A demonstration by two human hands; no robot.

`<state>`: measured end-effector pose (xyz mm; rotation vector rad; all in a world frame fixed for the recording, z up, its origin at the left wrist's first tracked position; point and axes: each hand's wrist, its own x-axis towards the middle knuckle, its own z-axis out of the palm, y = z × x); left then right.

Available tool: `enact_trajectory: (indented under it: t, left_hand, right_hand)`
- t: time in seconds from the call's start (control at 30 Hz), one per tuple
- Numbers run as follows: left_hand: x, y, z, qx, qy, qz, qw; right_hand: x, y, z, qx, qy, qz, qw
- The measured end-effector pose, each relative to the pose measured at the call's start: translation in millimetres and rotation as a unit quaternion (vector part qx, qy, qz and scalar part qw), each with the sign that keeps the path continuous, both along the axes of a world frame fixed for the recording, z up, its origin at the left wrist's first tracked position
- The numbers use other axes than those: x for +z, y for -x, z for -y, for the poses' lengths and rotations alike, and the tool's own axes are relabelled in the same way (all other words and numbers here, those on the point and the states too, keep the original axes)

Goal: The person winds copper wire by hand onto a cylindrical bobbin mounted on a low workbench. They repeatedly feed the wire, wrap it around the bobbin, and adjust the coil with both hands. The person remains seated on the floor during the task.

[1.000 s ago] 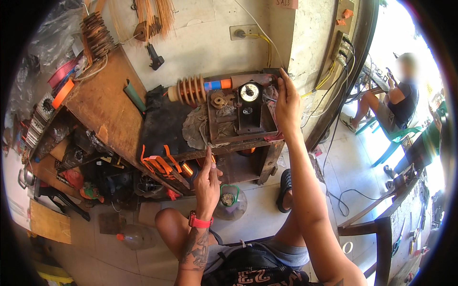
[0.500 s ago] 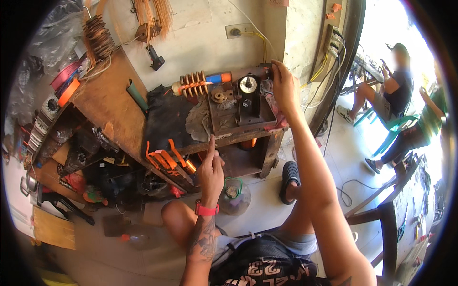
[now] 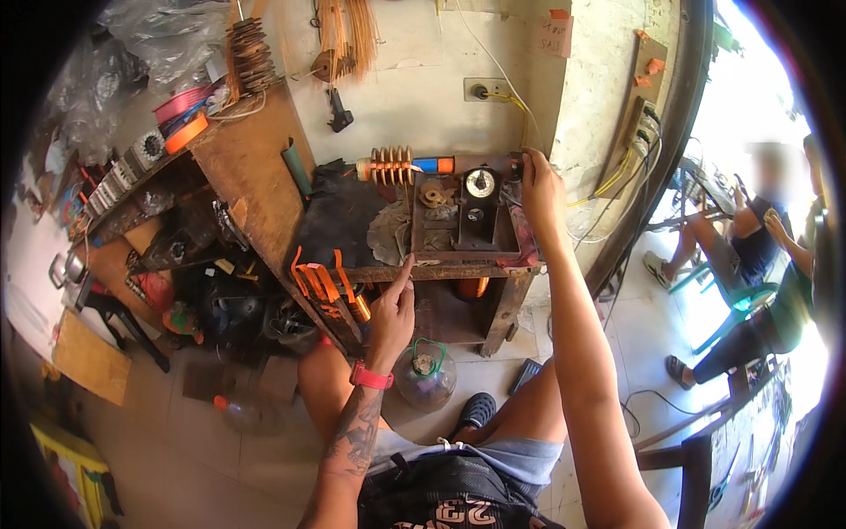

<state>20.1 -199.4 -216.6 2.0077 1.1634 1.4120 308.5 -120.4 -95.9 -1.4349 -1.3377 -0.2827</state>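
Observation:
A coil-winding machine (image 3: 478,225) with a round dial stands in a metal tray on the workbench. On its horizontal shaft sit a ridged former (image 3: 389,166) and a blue and orange sleeve (image 3: 434,165). My right hand (image 3: 542,187) is closed around the shaft's right end; the gripped part is mostly hidden. My left hand (image 3: 392,319), with a red wristband, is held up at the bench's front edge. Its index finger points up by the tray's corner, and the other fingers are bent. I see nothing held in it. A crumpled grey cloth (image 3: 388,234) lies beside the tray.
Copper wire spools (image 3: 471,287) are under the bench top. Orange strips (image 3: 322,278) hang at its left front. A clear jug (image 3: 426,377) with a green handle stands on the floor between my legs. A cluttered shelf (image 3: 251,167) rises at left. Two people sit at right.
The view has swung, so the bench appears farther right and slightly lower. My clogged foot has drawn back, uncovering a dark flat object on the floor. Both hands keep nearly the same places at the machine.

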Motion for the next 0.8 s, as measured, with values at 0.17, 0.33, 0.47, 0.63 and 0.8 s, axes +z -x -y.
enact_trajectory:
  t: [0.17, 0.33, 0.47, 0.63, 0.8]
  left_hand:
    - [22.0, -0.3, 7.7, 0.032, 0.08, -0.088, 0.992]
    - [29.7, 4.9, 14.8, 0.021, 0.042, -0.082, 0.995]
    - [25.0, 10.5, 20.4, 0.001, 0.069, -0.049, 0.996]
    - [21.9, 19.5, 24.5, -0.039, 0.027, -0.029, 0.998]
    - [14.8, 29.6, 21.0, -0.066, 0.045, -0.059, 0.995]
  right_hand:
    - [2.1, -6.0, 1.1, 0.021, -0.011, 0.02, 1.0]
    - [3.5, -10.5, 1.3, 0.041, 0.003, 0.024, 0.999]
    - [3.0, -11.8, -5.5, 0.031, -0.003, 0.031, 0.999]
    - [11.7, 10.7, 14.6, -0.036, -0.097, 0.074, 0.992]
    - [-22.3, 112.8, 59.8, 0.116, -0.062, 0.051, 0.99]
